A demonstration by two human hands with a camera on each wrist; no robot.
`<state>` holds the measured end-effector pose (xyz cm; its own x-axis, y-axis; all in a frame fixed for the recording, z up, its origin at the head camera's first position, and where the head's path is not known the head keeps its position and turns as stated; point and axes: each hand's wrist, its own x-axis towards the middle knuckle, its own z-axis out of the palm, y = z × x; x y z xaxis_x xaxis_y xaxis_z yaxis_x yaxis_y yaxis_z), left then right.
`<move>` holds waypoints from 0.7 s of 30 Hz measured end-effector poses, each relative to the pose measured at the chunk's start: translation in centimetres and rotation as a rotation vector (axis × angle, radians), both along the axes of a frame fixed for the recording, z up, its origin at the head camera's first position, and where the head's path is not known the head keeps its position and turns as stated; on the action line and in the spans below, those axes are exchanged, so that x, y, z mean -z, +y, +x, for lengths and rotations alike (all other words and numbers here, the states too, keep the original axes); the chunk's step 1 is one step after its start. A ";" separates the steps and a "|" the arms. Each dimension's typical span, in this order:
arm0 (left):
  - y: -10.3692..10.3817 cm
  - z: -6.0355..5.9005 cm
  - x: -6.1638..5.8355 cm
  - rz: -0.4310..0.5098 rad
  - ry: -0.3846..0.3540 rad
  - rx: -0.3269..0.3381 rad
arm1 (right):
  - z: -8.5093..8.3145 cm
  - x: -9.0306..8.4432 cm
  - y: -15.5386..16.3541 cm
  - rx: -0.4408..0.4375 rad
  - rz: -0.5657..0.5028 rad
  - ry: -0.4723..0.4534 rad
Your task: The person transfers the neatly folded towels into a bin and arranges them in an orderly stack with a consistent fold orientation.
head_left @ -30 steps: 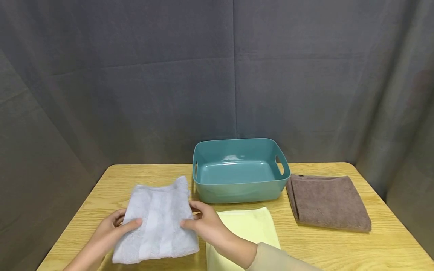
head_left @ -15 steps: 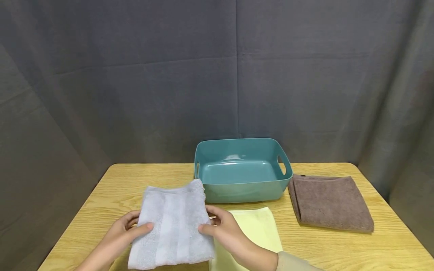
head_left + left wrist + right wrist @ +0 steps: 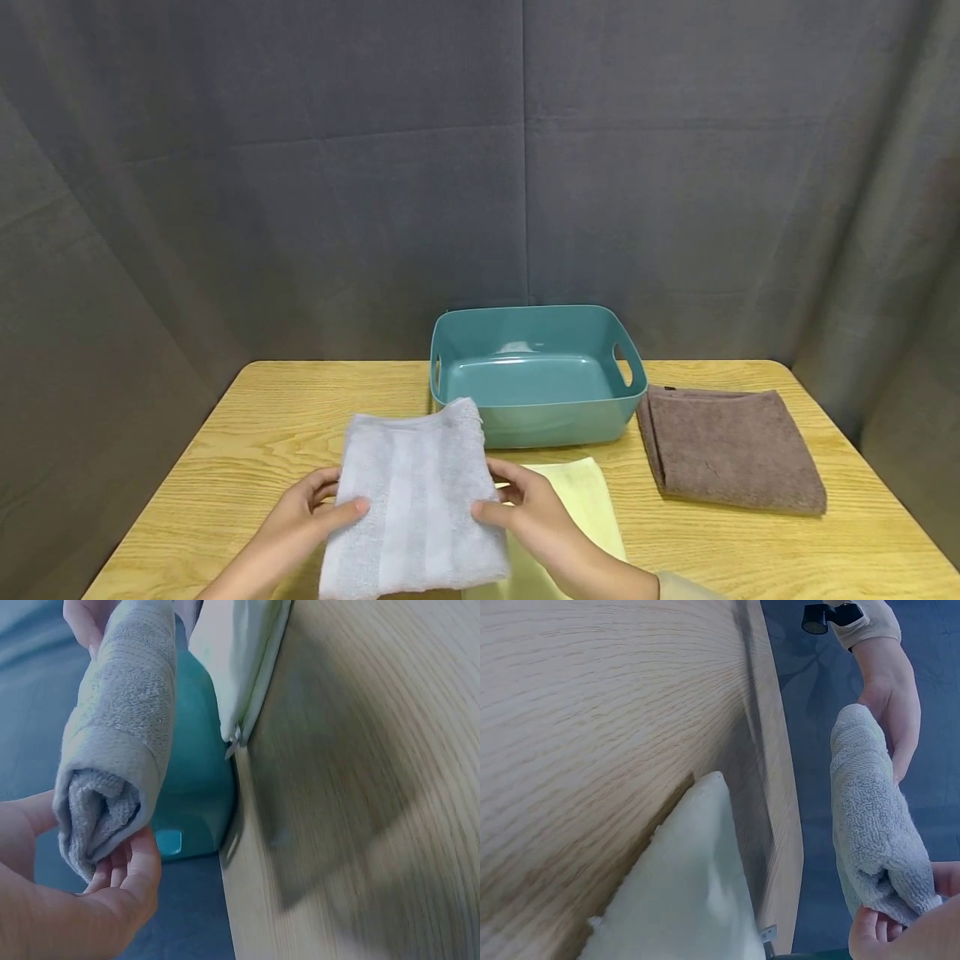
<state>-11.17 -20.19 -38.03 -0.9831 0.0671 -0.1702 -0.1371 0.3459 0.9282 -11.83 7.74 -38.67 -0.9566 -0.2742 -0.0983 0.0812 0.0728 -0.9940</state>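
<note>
A light grey folded towel [image 3: 416, 500] with paler stripes is held up above the table by both hands. My left hand [image 3: 303, 517] pinches its left edge, thumb on top and fingers beneath. On the opposite edge my right hand [image 3: 536, 517] grips it the same way. In the left wrist view the grey towel [image 3: 127, 697] shows its folded layers end-on, with fingers [image 3: 139, 870] under it. A folded pale yellow towel [image 3: 581, 496] lies on the table below the right hand, partly covered in the head view by the grey towel and the hand.
Behind the towels stands a teal bin [image 3: 555, 425] with handle holes and nothing inside. At the right lies a folded brown towel [image 3: 735, 450], against the bin's front right corner in this view. The wooden table [image 3: 247, 433] backs onto a dark grey curtain [image 3: 337, 208].
Both hands have carried the grey towel to the right, and it now overlaps more of the yellow towel and the bin's front left in the head view. The other things stay put.
</note>
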 end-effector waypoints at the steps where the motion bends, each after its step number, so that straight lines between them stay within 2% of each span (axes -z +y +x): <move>1: 0.2 0.0 0.0 0.005 0.002 0.002 | 0.0 0.0 0.2 0.003 0.001 -0.003; 9: 1.6 -0.1 0.3 0.026 0.013 0.018 | 0.2 0.4 1.6 0.027 0.014 -0.028; 16: 2.3 -0.1 0.5 0.084 0.023 0.095 | 0.3 0.4 2.8 0.047 0.018 -0.055; 21: 3.0 -0.1 0.6 0.113 0.004 0.114 | 0.5 0.5 3.5 0.056 0.016 -0.063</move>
<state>-11.27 -17.16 -38.62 -0.9688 0.1963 -0.1511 -0.0990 0.2524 0.9625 -11.35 11.28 -39.20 -0.9623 -0.2181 -0.1627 0.1479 0.0827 -0.9855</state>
